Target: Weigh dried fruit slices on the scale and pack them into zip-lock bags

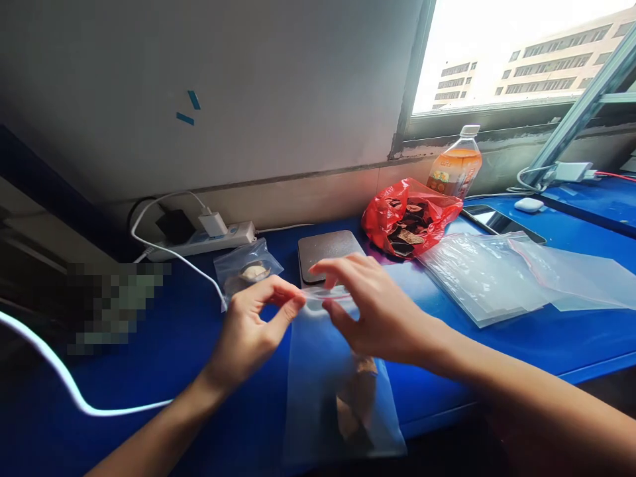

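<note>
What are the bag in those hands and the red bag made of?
Held bag: probably thin plastic with a slightly hazy finish, since brown pieces show through. Red bag: likely thin, glossy plastic film, judging by its crinkles and bright highlights.

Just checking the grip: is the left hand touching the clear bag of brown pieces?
Touching. The head view shows the left hand pinching a top corner of the clear bag at its mouth.

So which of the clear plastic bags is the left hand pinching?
The zip-lock bag with brown pieces low inside: the left hand grips its mouth. The small bag near the power strip and the stacked bags at right aren't held.
</note>
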Available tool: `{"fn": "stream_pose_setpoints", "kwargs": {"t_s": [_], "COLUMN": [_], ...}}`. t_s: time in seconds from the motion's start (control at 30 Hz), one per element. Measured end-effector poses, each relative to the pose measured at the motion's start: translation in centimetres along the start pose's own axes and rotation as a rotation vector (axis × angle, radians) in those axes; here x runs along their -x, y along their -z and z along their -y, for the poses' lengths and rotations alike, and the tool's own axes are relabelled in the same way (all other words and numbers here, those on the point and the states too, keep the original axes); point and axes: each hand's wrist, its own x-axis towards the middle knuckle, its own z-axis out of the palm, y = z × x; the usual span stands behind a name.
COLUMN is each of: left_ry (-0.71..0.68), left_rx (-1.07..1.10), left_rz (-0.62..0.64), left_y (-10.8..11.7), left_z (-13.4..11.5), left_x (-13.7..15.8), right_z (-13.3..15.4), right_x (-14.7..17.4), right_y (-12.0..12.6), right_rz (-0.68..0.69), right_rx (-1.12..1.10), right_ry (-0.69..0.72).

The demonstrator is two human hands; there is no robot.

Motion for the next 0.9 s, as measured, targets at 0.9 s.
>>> {"fn": "stream_pose_setpoints", "kwargs": {"t_s": [0.9], "left_ry": [0.049], "left_rx": [0.132], "left_rz": [-0.235], "left_y": [3.9], "left_z": [0.4], "left_x": [-1.4], "right_z": [-1.5], "right_x": [-1.2], "right_y": [0.3], "right_rz": [0.009], "right_rx": [-0.182], "right_ry": [-0.029]}}
